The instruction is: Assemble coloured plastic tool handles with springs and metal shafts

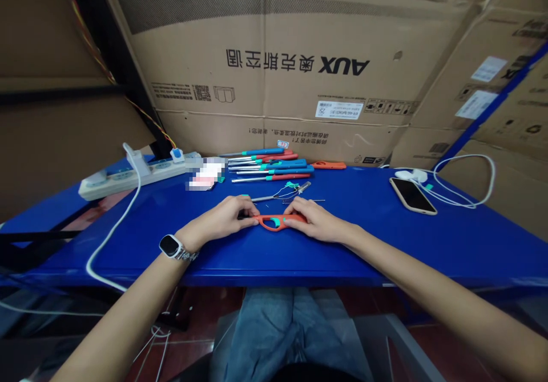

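An orange lighter shell (270, 229) with a green trigger (276, 222) lies across the front of the desk between my hands. My left hand (229, 216) pinches its left end between thumb and fingers. At the other end, my right hand (314, 219) grips the body, the thumb along its near side and the fingers over the top. Just behind them lie a loose metal tube (268, 198), a small grey part with thin wires (304, 188), a green piece (291, 185) and a thin rod (317, 200). My fingers hide both ends of the shell.
Several blue and red long-necked lighters (278, 168) lie in a pile behind, beside an orange shell (329, 165). A white power strip (124, 176) and cable stand left. A phone (413, 196) and charging cable (464, 202) lie right. Cardboard (274, 28) walls the desk's back.
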The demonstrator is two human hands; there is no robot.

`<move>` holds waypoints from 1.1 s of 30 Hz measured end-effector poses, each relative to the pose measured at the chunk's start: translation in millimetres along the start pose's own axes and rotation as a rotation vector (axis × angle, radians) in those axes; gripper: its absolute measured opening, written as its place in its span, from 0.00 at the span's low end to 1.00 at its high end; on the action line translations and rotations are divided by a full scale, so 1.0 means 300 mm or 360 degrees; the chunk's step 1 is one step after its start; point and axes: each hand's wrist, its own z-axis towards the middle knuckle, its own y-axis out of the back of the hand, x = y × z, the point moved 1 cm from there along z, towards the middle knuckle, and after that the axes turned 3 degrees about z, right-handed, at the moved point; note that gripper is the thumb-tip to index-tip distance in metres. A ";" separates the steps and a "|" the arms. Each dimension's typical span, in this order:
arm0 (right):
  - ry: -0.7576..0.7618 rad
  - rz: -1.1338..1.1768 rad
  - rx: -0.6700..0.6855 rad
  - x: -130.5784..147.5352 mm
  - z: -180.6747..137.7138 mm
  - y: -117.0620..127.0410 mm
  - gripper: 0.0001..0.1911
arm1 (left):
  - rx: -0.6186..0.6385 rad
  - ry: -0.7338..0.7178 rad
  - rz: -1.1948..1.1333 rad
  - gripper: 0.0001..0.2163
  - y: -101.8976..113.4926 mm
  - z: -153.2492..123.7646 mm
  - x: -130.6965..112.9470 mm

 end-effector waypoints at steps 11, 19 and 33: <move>0.0043 -0.0304 -0.0197 0.026 -0.029 -0.013 0.21 | -0.0285 -0.0095 -0.0036 0.10 0.019 -0.040 -0.020; -0.0043 -0.0266 -0.0304 0.041 -0.043 -0.022 0.20 | -0.0520 -0.0333 0.0266 0.08 0.044 -0.023 -0.046; -0.0411 0.0452 -0.0798 0.067 0.020 -0.051 0.24 | -0.0751 0.0360 -0.1543 0.24 -0.034 0.211 -0.150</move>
